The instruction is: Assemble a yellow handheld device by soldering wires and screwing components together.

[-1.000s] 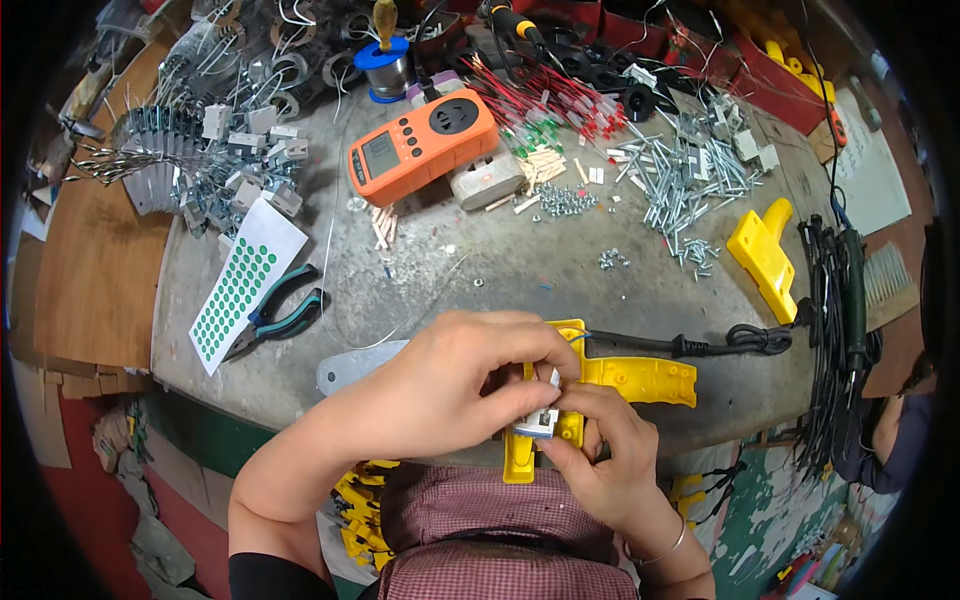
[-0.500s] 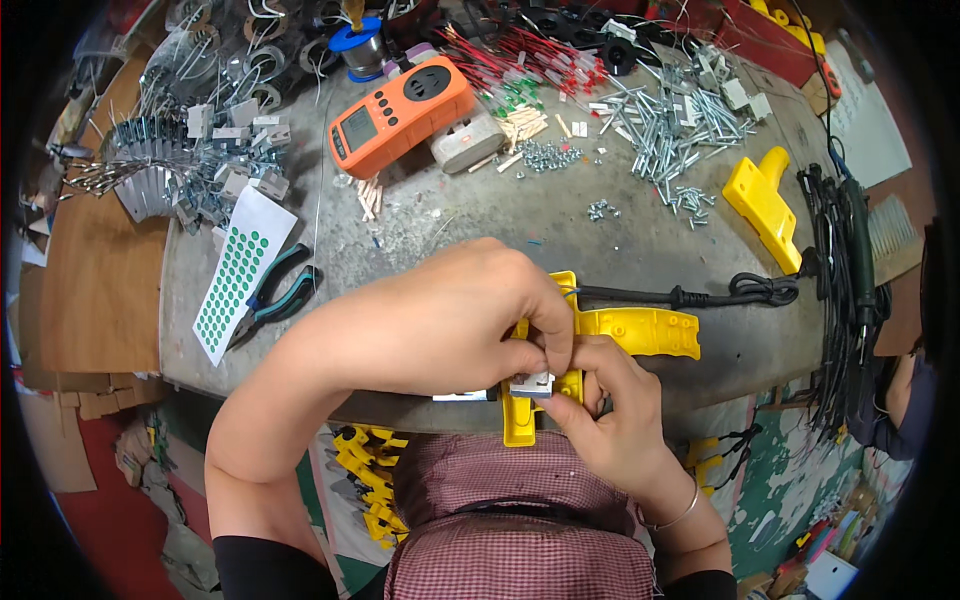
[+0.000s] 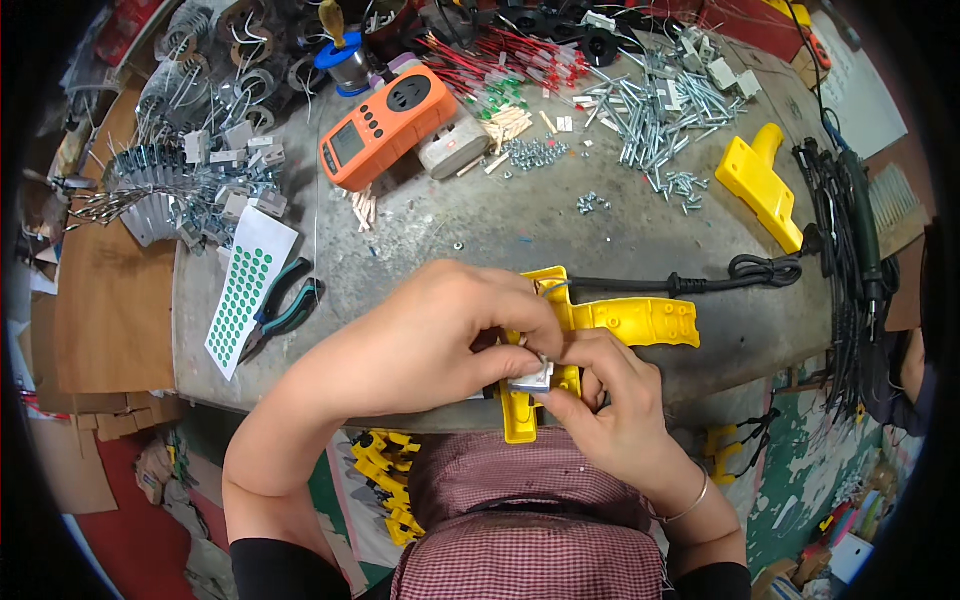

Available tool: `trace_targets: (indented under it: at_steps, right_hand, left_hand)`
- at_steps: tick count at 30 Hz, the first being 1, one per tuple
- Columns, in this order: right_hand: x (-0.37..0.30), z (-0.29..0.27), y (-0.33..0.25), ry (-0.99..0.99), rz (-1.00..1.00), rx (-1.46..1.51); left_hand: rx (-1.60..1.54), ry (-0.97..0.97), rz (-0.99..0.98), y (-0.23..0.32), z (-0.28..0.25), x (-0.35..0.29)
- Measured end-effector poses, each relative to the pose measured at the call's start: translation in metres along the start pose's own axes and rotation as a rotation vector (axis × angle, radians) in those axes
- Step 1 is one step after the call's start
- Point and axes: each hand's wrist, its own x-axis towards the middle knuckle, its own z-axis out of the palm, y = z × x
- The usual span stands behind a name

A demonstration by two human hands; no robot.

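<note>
Small white part pinched over an open yellow case

The left hand's fingers are narrowed on the white part; the right hand's fingers close around the case, thumb against the part's lower edge. Whether the part is seated inside is hidden. A blue wire lies in the case's far end, where a black cord leads off to the right across the bench. Farther out lie pliers, an orange meter and loose screws. A red bin stands at far right, its contents mostly cut off.
</note>
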Motion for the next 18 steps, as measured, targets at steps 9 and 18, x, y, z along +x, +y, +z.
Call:
trace_targets:
  at_steps: [9, 18]
  right_hand:
    - [0.000, -0.001, -0.002, 0.005, 0.006, 0.034]
    - [-0.001, -0.001, 0.000, 0.039, -0.020, 0.029]
  left_hand:
    - [-0.138, 0.231, 0.107, -0.028, -0.002, -0.016]
    - [-0.421, 0.041, -0.089, -0.021, -0.010, -0.008]
